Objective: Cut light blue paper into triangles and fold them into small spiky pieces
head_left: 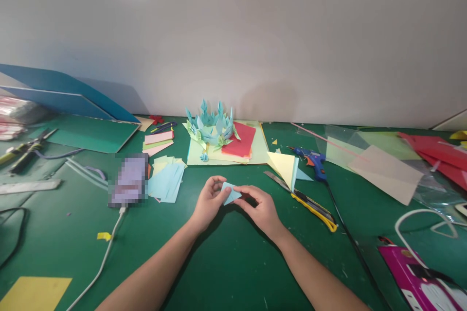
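A small folded piece of light blue paper point(231, 194) is held up between both hands over the green table. My left hand point(210, 204) pinches its left side, thumb in front. My right hand point(260, 208) grips its right corner between thumb and fingertips. Beyond the hands stands a crown-shaped ring of folded blue and green paper point(211, 126), on pale sheets with a red paper point(243, 140) beside it. To the left lies a stack of light blue and yellow paper sheets point(168, 182).
Right of the hands are a yellow utility knife point(314, 211), folded yellow paper point(284, 166) and a blue glue gun point(315, 161) with a black cord. A phone point(128, 180) on a white cable and pliers point(31, 150) lie left. A magenta power strip point(412, 272) sits front right.
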`<state>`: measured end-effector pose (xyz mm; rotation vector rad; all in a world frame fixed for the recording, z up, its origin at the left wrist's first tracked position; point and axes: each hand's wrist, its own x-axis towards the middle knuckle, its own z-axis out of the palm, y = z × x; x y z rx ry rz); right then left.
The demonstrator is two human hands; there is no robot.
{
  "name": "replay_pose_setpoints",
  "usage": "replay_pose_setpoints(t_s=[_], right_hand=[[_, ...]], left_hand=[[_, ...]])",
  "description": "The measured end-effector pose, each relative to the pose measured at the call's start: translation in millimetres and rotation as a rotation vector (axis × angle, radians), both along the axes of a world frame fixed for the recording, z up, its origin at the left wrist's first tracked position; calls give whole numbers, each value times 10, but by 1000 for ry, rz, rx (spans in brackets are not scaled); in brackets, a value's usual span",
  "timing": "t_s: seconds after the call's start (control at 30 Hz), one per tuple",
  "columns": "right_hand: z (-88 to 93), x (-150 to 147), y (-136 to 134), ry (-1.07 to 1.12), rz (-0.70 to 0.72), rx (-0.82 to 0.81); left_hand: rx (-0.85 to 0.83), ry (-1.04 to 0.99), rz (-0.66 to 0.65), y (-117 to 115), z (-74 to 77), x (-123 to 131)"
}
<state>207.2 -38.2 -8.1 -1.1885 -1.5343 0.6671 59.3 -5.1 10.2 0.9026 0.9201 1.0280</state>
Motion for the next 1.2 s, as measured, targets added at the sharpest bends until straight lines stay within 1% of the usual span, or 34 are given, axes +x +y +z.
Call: replay_pose_setpoints(t_s=[0.17,0.3,0.4,0.5,0.63,0.77,1.0,1.2], right_hand=[[-26,8,2,-39,-40,35],[-11,12,-3,-57,-42,62],[6,14,-10,-67,-43,79],[21,14,-10,-83,-50,96],[35,14,-3,-84,-36,127],[33,20,-2,-82,-21,135],[27,26,-8,-140,-51,166],[21,15,-13,-131,-89,194]], left_hand=[[-95,-61,11,-41,16,8],[-143,-45,-8,-52,2,-8],[-147,-60,-47,-58,-6,-15],[-144,-86,-57,-69,14,-5],[-147,-99,-56,-76,41,12],[-178,-111,-54,-73,26,13],[-206,-162,-46,-106,36,46],[-187,-174,-41,-131,34,66]])
